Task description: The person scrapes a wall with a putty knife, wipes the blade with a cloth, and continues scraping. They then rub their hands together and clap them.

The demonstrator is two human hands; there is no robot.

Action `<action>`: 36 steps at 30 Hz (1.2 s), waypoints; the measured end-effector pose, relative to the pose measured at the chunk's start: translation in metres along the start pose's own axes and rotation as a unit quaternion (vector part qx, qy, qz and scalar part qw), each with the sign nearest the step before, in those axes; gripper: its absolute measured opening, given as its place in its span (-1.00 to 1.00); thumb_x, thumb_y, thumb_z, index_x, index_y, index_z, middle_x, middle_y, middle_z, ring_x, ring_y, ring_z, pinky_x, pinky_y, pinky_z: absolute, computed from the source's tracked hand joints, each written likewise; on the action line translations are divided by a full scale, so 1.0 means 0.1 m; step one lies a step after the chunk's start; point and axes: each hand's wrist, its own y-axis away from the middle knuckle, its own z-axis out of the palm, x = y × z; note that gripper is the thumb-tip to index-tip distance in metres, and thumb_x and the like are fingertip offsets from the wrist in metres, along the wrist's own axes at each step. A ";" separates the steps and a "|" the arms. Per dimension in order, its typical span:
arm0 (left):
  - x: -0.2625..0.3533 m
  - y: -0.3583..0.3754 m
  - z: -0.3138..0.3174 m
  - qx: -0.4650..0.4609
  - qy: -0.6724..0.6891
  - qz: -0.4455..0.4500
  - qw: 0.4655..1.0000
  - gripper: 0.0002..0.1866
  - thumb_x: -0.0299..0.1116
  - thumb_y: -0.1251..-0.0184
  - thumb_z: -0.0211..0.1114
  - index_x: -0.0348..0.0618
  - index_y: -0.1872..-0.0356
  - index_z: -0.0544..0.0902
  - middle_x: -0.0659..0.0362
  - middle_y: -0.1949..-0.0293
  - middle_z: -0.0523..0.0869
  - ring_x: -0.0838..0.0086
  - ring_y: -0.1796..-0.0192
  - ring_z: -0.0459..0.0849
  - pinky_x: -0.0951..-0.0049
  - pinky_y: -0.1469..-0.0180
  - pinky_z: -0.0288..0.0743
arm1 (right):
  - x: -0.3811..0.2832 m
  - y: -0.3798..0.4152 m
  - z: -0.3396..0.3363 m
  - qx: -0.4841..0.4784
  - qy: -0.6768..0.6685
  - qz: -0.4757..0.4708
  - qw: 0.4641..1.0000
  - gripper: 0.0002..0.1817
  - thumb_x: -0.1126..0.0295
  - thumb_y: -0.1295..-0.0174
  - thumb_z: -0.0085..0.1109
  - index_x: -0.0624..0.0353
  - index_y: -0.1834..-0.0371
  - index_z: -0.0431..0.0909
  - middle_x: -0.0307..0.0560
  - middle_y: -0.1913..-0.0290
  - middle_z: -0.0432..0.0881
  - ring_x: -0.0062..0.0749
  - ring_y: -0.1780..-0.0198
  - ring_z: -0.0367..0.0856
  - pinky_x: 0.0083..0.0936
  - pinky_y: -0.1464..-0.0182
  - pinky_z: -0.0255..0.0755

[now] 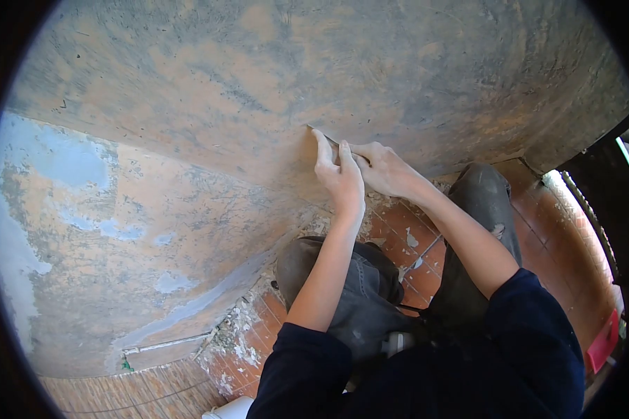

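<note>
Both hands meet at a scraper (323, 133), its thin blade edge against the bare, patchy wall (258, 105). Wrapped around the handle end is my right hand (388, 170). My left hand (341, 180) is closed on the blade end, its index finger and thumb pointing up along it. Pale dust coats the fingers of both hands. Most of the scraper is hidden behind them.
Blue paint remnants (70, 160) mark the adjoining wall at left. Paint flakes (241, 342) litter the terracotta tile floor (419, 234) along the wall's base. My bent knees (482, 195) are close below the hands. A red object (603, 341) is at lower right.
</note>
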 end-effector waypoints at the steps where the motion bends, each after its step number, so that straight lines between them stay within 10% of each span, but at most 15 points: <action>1: -0.01 -0.04 -0.01 0.014 0.015 0.000 1.000 -0.39 -0.64 -0.33 0.03 -0.47 -0.36 0.03 -0.14 -0.39 0.14 0.30 -0.38 0.23 0.49 -0.27 0.24 | -0.01 -0.04 0.01 -0.005 0.010 0.001 1.000 -0.66 0.31 -0.28 -0.15 0.30 0.06 0.52 0.25 0.39 0.62 -0.18 0.36 0.59 -0.32 0.22 0.41; 6: 0.07 0.02 0.00 0.028 0.050 0.020 0.998 -0.42 -0.61 -0.32 0.02 -0.54 -0.33 0.07 -0.25 -0.31 0.26 0.25 -0.29 0.37 0.46 -0.25 0.27 | 0.02 -0.03 0.01 -0.014 0.006 -0.006 1.000 -0.67 0.31 -0.28 -0.16 0.32 0.10 0.51 0.26 0.39 0.62 -0.18 0.35 0.59 -0.32 0.21 0.41; 9: 0.01 0.05 0.03 0.019 -0.015 0.040 0.999 -0.41 -0.61 -0.31 0.02 -0.56 -0.33 0.06 -0.24 -0.31 0.27 0.27 -0.26 0.40 0.46 -0.23 0.28 | -0.02 -0.01 0.01 -0.004 -0.016 -0.021 1.000 -0.67 0.37 -0.25 -0.22 0.34 0.15 0.52 0.38 0.33 0.59 0.15 0.29 0.59 -0.15 0.18 0.39; 14: -0.03 0.00 -0.04 0.041 -0.005 0.048 0.998 -0.42 -0.59 -0.33 0.02 -0.58 -0.31 0.07 -0.25 -0.31 0.26 0.26 -0.27 0.39 0.45 -0.24 0.27 | 0.04 -0.09 0.03 -0.027 0.007 0.001 1.000 -0.67 0.29 -0.30 -0.15 0.36 0.15 0.49 0.22 0.42 0.61 -0.20 0.35 0.58 -0.28 0.23 0.40; 21: 0.09 0.01 -0.03 0.013 0.014 0.009 1.000 -0.41 -0.60 -0.34 0.03 -0.52 -0.34 0.05 -0.21 -0.34 0.21 0.29 -0.33 0.30 0.46 -0.27 0.24 | -0.19 0.03 -0.09 -0.056 -0.034 0.070 0.995 -0.66 0.36 -0.27 -0.22 0.37 0.13 0.50 0.32 0.43 0.59 0.00 0.38 0.60 -0.17 0.24 0.40; 26: 0.07 0.00 -0.05 0.016 0.034 0.020 0.999 -0.40 -0.62 -0.33 0.05 -0.50 -0.35 0.04 -0.17 -0.40 0.11 0.28 -0.41 0.17 0.49 -0.32 0.17 | 0.09 -0.09 0.09 -0.007 0.011 -0.028 1.000 -0.69 0.31 -0.29 -0.16 0.33 0.16 0.50 0.24 0.46 0.56 -0.26 0.42 0.54 -0.26 0.26 0.40; 36: 0.11 0.05 -0.03 0.020 0.022 0.010 0.999 -0.42 -0.60 -0.31 0.04 -0.56 -0.32 0.08 -0.25 -0.29 0.29 0.28 -0.25 0.41 0.47 -0.21 0.31 | 0.04 -0.04 0.07 -0.003 -0.006 0.002 1.000 -0.68 0.30 -0.29 -0.16 0.32 0.18 0.52 0.26 0.43 0.58 -0.22 0.40 0.51 -0.28 0.25 0.39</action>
